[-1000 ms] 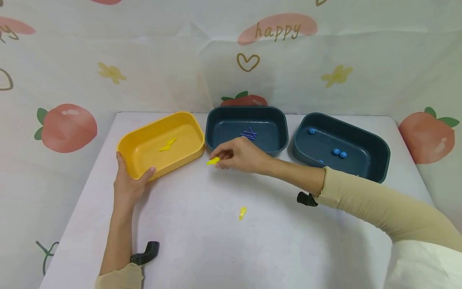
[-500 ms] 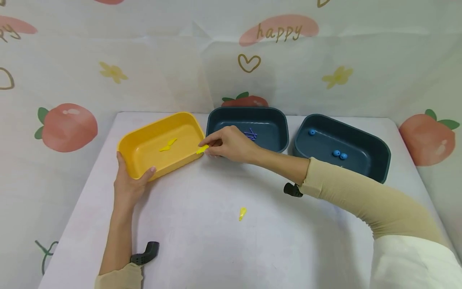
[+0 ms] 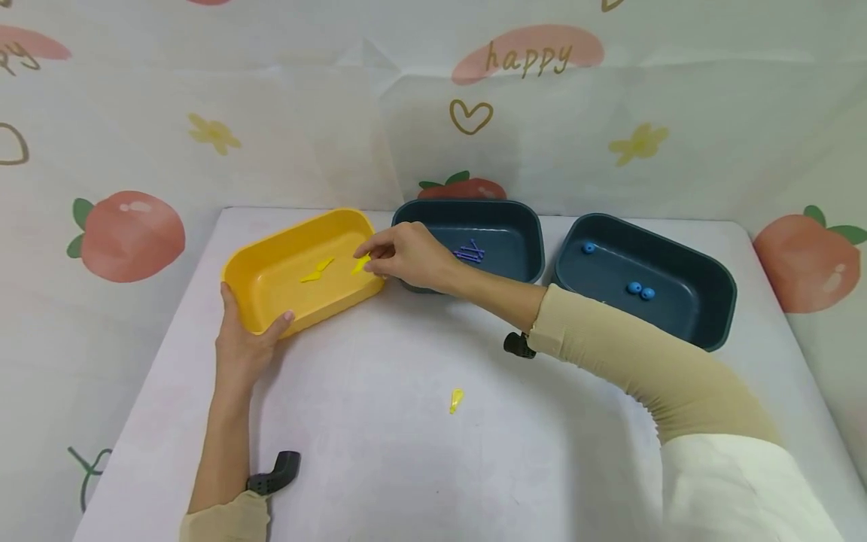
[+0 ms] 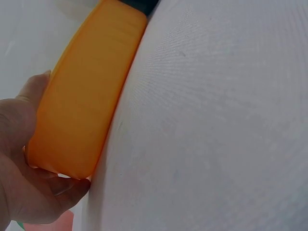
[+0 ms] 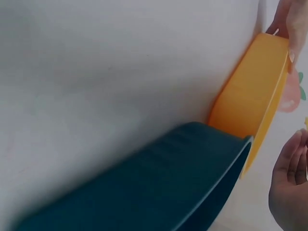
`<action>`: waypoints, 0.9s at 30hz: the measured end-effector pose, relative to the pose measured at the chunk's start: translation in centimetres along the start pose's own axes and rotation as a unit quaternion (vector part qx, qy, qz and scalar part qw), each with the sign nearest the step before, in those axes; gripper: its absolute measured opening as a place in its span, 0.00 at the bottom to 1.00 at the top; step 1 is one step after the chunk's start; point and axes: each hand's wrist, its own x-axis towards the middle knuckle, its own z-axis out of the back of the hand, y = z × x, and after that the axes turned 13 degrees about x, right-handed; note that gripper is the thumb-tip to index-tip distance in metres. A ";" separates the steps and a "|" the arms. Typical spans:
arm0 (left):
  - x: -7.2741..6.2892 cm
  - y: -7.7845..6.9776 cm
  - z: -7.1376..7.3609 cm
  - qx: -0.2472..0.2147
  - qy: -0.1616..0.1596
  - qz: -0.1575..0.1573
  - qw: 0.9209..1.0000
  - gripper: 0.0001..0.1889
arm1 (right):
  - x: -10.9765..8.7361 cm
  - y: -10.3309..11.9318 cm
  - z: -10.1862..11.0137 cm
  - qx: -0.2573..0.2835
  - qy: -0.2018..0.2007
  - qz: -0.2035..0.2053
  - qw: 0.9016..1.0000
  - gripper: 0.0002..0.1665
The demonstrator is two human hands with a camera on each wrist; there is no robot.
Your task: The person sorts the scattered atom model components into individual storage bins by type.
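My left hand [image 3: 240, 354] grips the near left corner of the yellow plastic bin [image 3: 335, 310], thumb at its front rim. In the left wrist view its fingers curl around the corner of the bin. Over the bin's right end, my right hand [image 3: 416, 257] pinches a small yellow tapered plastic piece [image 3: 360, 265] between thumb and fingers. Two similar yellow pieces [image 3: 311, 277] lie on the bin floor. Another yellow piece [image 3: 456, 400] lies on the white table, nearer to me. The right wrist view shows the right hand only at its edge.
Beside the yellow bin stands a dark teal bin [image 3: 504, 263] holding several thin purple sticks [image 3: 470, 254], partly behind the right hand. Farther right, another dark teal bin [image 3: 698, 309] contains blue beads [image 3: 634, 287]. A printed cloth backdrop [image 3: 325, 135] rises behind the table.
My right hand has moved left and away from me, carrying the yellow piece from beside the yellow bin to over its right end. The left hand stays on the bin.
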 end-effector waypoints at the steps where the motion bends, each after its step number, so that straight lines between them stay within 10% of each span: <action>1: 0.0 0.0 0.0 0.000 0.000 0.000 1.000 0.58 | 0.2 -0.1 -0.1 0.002 -0.003 -0.004 1.000 0.12; 27: 0.2 0.1 -0.2 0.006 0.000 0.003 1.000 0.57 | 5.9 -1.9 -2.9 0.107 -0.018 -0.083 0.991 0.17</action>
